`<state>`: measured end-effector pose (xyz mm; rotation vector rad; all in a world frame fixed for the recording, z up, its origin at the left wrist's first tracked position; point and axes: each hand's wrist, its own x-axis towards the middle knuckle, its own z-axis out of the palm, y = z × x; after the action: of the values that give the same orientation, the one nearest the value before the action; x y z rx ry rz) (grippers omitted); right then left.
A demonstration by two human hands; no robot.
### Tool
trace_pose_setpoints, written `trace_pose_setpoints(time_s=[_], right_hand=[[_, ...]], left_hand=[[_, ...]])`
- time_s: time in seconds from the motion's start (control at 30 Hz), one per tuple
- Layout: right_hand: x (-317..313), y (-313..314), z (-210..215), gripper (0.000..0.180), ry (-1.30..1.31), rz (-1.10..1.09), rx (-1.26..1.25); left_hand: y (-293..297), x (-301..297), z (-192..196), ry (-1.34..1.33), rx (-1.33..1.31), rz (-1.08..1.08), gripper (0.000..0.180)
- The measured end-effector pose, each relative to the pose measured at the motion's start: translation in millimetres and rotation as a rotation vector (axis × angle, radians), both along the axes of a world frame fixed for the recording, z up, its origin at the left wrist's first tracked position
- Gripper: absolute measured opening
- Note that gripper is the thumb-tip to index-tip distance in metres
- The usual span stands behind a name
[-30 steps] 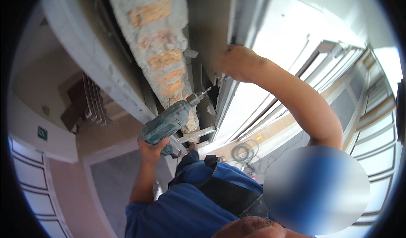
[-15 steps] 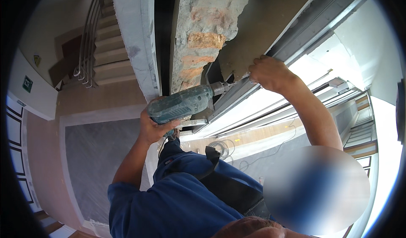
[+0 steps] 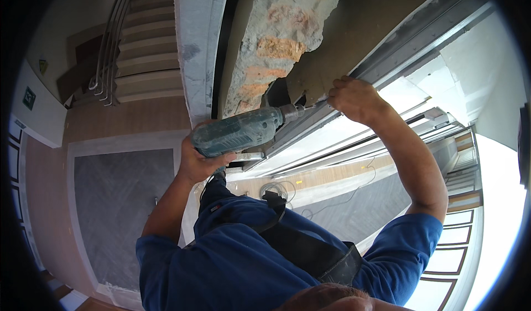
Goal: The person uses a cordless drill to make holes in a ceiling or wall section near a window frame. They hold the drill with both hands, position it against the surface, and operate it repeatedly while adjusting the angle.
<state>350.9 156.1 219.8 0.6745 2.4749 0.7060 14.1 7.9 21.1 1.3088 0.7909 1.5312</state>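
My left hand (image 3: pixel 194 160) is wrapped round the grip of a dusty green power drill (image 3: pixel 237 133). The drill lies almost level, its metal chuck (image 3: pixel 291 112) pointing right at the grey metal profile (image 3: pixel 406 54). Just past the chuck, a thin bit or tip reaches the profile's edge. My right hand (image 3: pixel 357 102) is closed at that same profile, fingers bent against its edge and a short way from the drill tip. Whatever those fingers pinch, if anything, is too small to make out. Behind the chuck gapes a dark opening beside the broken brick wall (image 3: pixel 281 48).
A grey-white panel edge (image 3: pixel 202 51) rises left of the brickwork. Stairs (image 3: pixel 149 48) with a metal handrail (image 3: pixel 108 56) stand at the far left. Below, a coiled cable (image 3: pixel 271 188) lies on the floor, near a dark grey floor area (image 3: pixel 124 211). A brown board (image 3: pixel 370 23) spans the upper right.
The whole view has shifted slightly. Both hands keep nearly the same places, with the drill still pointing at the profile beside my right hand.
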Motion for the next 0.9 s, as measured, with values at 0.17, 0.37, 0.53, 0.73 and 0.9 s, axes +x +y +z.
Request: trace_pose_setpoints(time_s=[0.17, 0.37, 0.53, 0.73, 0.9], right_hand=[[1.6, 1.1, -2.9, 0.014, 0.003, 0.045, 0.073], [3.9, -4.7, -0.9, 0.009, 0.029, 0.04, 0.073], [6.1, -6.3, -0.1, 0.01, 0.068, 0.003, 0.067], [11.9, -5.2, -0.2, 0.008, 0.081, 0.019, 0.048], [10.8, -5.9, -1.6, 0.011, 0.088, -0.027, 0.05]], left_hand=[[-1.0, 1.8, -0.9, 0.022, -0.01, 0.014, 0.067], [-1.8, 4.5, 0.2, -0.006, -0.021, 0.012, 0.067], [-0.4, 4.7, -3.3, 0.04, 0.0, 0.033, 0.065], [-1.0, 6.5, -9.0, 0.022, -0.025, 0.051, 0.064], [-0.1, 5.5, -11.3, 0.037, -0.021, 0.033, 0.066]])
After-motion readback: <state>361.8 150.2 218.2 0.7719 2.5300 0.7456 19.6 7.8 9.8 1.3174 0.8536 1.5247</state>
